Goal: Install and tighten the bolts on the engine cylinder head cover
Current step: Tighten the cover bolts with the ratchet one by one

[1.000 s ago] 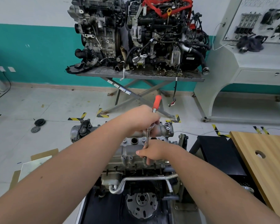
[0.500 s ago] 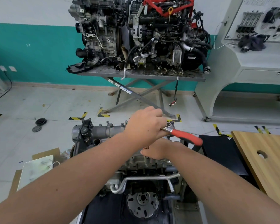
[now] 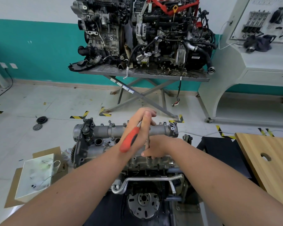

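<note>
The grey cylinder head cover (image 3: 114,132) tops the engine in front of me, with several bolts standing along its far edge. My left hand (image 3: 141,123) grips the head of a ratchet wrench whose red handle (image 3: 130,139) points down-left over my left wrist. The wrench's steel extension (image 3: 148,141) runs down into my right hand (image 3: 155,148), which holds it near the cover's front edge. The socket and the bolt under it are hidden by my right hand.
A wooden bench (image 3: 271,160) with a hole stands at the right. A white box (image 3: 37,174) on cardboard lies at the left on the floor. Two engines sit on a grey scissor stand (image 3: 144,75) behind. Black round parts (image 3: 42,119) lie on the floor.
The red handle has swung round from pointing away, through right, to down-left over my left wrist. My left hand turned with it; my right hand stayed on the extension.
</note>
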`<state>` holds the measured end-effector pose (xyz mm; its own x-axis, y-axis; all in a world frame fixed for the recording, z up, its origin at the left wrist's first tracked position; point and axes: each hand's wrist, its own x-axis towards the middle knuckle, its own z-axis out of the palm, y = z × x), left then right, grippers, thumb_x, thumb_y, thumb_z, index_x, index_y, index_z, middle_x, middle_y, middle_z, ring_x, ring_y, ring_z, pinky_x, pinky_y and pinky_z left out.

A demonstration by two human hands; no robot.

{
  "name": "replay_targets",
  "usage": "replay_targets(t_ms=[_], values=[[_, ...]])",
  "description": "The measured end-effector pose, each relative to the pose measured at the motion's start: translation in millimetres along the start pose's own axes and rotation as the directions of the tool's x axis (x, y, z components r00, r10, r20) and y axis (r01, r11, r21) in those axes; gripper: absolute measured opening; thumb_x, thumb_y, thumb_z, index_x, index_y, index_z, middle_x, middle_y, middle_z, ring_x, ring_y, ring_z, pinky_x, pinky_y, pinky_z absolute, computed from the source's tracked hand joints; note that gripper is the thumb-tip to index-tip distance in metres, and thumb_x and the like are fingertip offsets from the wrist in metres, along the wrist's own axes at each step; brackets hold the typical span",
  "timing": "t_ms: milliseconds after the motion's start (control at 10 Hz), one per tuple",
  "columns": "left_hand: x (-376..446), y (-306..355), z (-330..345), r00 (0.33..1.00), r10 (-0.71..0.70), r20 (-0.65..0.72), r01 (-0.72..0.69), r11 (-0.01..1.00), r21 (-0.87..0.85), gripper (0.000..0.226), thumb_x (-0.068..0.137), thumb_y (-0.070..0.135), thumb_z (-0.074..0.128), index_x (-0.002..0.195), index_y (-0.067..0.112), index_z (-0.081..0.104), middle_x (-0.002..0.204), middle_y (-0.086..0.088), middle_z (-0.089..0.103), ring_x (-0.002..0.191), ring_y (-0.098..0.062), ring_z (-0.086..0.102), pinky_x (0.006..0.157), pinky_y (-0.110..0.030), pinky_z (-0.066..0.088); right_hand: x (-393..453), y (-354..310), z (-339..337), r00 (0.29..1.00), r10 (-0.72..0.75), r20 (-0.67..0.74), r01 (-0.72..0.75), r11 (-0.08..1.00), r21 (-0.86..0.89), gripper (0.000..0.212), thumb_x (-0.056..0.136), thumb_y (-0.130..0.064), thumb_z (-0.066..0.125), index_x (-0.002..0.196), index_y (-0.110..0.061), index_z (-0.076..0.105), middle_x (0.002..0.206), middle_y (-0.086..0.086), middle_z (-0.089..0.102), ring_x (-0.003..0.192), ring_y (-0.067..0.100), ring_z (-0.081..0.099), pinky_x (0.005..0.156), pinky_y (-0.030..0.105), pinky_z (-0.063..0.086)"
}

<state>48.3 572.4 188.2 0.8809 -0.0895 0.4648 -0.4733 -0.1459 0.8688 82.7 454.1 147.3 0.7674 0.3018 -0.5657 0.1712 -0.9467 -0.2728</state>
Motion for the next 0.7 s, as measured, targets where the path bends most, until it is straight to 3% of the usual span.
replay_targets(t_ms=[100,200,300,500,600,700], values=[[-0.2,3.6,8.1,0.973,-0.201,0.112,0.221,0.952,-0.213,0.041,0.1,0.05,0.035,0.099,0.025,0.067,0.103,0.0,0.072,0.079,-0.016,0.069,0.07,-0.032,0.056,-2.5,3.5,-6.1,0.997,0.002,0.08,-0.009,0.996,0.087,0.025,0.089,-0.027,0.069,0.106,-0.009,0.072,0.101,0.008,0.074,0.08,0.021,0.066,0.066,0.028,0.052],[3.8,10.9,15.0,0.912,-0.361,0.194,0.41,0.799,-0.44,0.034,0.101,0.042,0.038,0.096,0.023,0.065,0.104,-0.003,0.073,0.073,-0.018,0.066,0.066,-0.028,0.051,-6.6,4.3,-8.2,0.997,0.001,0.082,-0.009,0.995,0.099,0.029,0.087,-0.023,0.07,0.111,-0.007,0.071,0.106,0.011,0.073,0.086,0.026,0.066,0.07,0.032,0.052],[9.0,12.8,12.4,0.828,-0.483,0.285,0.554,0.624,-0.55,0.037,0.105,0.041,0.039,0.094,0.018,0.067,0.089,-0.007,0.073,0.066,-0.018,0.064,0.066,-0.028,0.048,-7.7,5.7,-5.0,0.999,-0.017,0.039,0.013,0.997,0.082,0.029,0.087,-0.026,0.069,0.109,-0.008,0.072,0.099,0.008,0.074,0.081,0.022,0.066,0.066,0.03,0.052],[32.0,15.5,0.3,0.659,-0.723,0.207,0.734,0.56,-0.384,0.03,0.102,0.044,0.048,0.094,0.016,0.055,0.061,-0.004,0.065,0.058,-0.024,0.067,0.073,-0.037,0.053,-12.1,4.5,-5.7,0.996,-0.035,0.083,0.025,0.992,0.126,0.032,0.094,-0.037,0.056,0.091,-0.012,0.077,0.081,-0.005,0.077,0.084,0.017,0.071,0.088,0.037,0.056],[42.3,22.7,-8.0,0.635,-0.726,0.264,0.77,0.622,-0.142,0.024,0.103,0.038,0.043,0.094,0.018,0.051,0.061,-0.003,0.067,0.07,-0.025,0.073,0.085,-0.041,0.05,-14.5,3.1,-6.8,0.995,-0.054,0.084,0.044,0.993,0.11,0.035,0.095,-0.038,0.055,0.087,-0.011,0.077,0.08,-0.005,0.077,0.08,0.018,0.071,0.088,0.038,0.056],[52.0,36.0,-13.2,0.599,-0.73,0.329,0.721,0.671,0.176,0.021,0.1,0.028,0.04,0.091,0.015,0.053,0.068,-0.006,0.073,0.069,-0.021,0.072,0.075,-0.035,0.045,-16.2,3.9,-5.6,0.994,-0.079,0.07,0.071,0.992,0.103,0.034,0.094,-0.036,0.056,0.085,-0.009,0.076,0.081,-0.003,0.077,0.085,0.022,0.072,0.088,0.04,0.056]])
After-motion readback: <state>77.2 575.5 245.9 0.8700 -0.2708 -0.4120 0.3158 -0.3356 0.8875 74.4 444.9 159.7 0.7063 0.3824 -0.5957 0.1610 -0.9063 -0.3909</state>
